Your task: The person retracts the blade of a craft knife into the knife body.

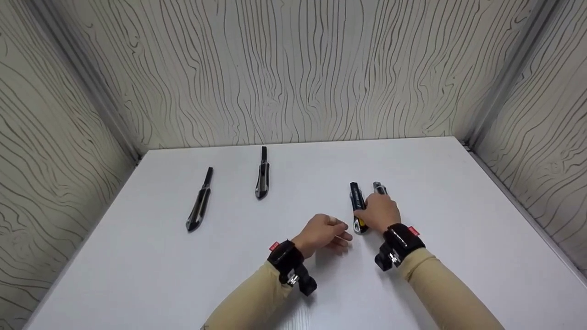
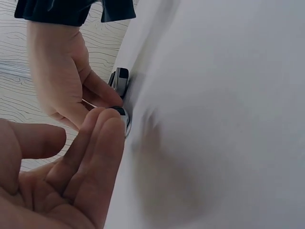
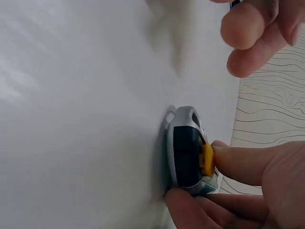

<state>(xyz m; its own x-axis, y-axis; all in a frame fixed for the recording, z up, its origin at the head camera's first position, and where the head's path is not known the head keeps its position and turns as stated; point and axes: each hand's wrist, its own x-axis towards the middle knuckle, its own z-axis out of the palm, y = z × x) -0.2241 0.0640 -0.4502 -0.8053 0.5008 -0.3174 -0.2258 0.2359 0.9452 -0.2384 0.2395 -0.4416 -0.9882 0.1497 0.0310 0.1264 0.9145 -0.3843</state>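
Note:
A dark utility knife (image 1: 357,201) with a yellow part and a silver butt end lies on the right half of the table. My right hand (image 1: 379,212) pinches it; in the right wrist view the thumb rests on the yellow part (image 3: 207,160) and the fingers lie along the other side. Just beyond that hand, the silver tip of a second utility knife (image 1: 379,188) shows, mostly covered by the fingers. My left hand (image 1: 323,233) hovers beside the butt end of the pinched knife, its fingers loosely bent and holding nothing.
Two more utility knives lie on the white table (image 1: 137,275): one at the far left (image 1: 200,201), another near the back edge (image 1: 263,178). Behind the table rises a wood-patterned wall (image 1: 293,73), with side panels at left and right.

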